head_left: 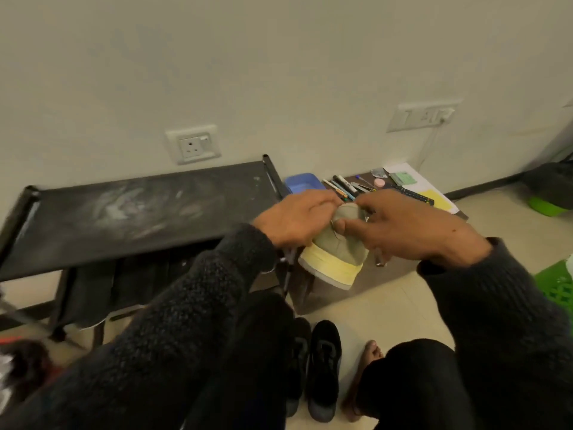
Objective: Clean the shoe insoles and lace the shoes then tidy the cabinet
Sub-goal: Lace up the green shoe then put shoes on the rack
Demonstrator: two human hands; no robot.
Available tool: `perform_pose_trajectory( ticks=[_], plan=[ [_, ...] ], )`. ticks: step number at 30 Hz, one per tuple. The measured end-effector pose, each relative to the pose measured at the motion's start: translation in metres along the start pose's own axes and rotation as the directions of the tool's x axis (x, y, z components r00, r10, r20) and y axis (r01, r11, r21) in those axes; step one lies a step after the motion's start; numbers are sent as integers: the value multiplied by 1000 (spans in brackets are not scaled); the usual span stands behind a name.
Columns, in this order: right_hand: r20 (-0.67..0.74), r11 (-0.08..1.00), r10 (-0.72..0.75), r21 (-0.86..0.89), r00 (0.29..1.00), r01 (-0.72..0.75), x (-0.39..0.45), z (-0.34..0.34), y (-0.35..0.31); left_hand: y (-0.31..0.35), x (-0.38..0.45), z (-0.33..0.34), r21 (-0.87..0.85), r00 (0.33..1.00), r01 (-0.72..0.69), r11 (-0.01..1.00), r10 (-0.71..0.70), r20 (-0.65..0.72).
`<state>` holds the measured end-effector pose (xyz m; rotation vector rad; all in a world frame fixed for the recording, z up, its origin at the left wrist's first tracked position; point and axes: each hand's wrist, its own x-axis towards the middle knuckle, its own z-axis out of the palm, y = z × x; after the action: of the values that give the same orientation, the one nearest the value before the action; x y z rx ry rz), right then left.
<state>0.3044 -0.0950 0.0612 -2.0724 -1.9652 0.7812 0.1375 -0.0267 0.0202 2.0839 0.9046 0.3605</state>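
Note:
An olive-green shoe (339,249) with a pale yellow sole band is held up in front of me, heel toward the camera. My left hand (294,220) grips its left side, fingers curled over the top. My right hand (400,226) holds its right side, thumb pressed on the heel. What the fingertips do at the shoe's opening is hidden. A pair of black shoes (319,367) stands on the floor between my knees. The black shoe rack (130,212) with a dusty top stands to the left against the wall.
A low brown table (387,274) behind the shoe carries a blue tray (302,181), pens (344,187), papers (415,184) and a remote. Green plastic items (555,283) lie at the right. My bare foot (369,358) rests on the tiled floor. Wall sockets sit above.

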Motion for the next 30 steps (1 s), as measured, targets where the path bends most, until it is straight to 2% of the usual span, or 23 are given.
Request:
perform_pose_trajectory(
  ticks=[2,4,8,11,13,17,21,26,30],
  plan=[
    [11,998,-53,21,999,53,-15,-2,-29,11,-32,-24,52,1000,3,999,-3,2],
    [56,992,-108,69,993,104,-27,4,-60,12,-69,-45,59,998,63,996,-63,-3],
    [206,973,-199,159,958,168,-39,32,-117,-7,-148,-76,103,990,132,986,-127,-55],
    [329,965,-252,153,910,212,-42,65,-155,-33,-205,-85,23,980,185,982,-183,-81],
    [397,962,-266,168,879,215,-39,89,-175,-55,-236,-85,-37,970,239,970,-241,-46],
    [520,972,-229,79,823,220,-22,159,-203,-115,-283,-72,-125,925,376,918,-379,-7],
    [614,953,-187,-76,767,294,0,243,-216,-183,-304,-41,-120,862,507,854,-504,54],
    [731,979,-73,-76,678,187,16,324,-216,-262,-316,4,-60,781,624,779,-619,75],
    [819,988,14,76,573,-132,26,375,-200,-312,-323,41,-76,722,692,718,-691,46]
  ],
)
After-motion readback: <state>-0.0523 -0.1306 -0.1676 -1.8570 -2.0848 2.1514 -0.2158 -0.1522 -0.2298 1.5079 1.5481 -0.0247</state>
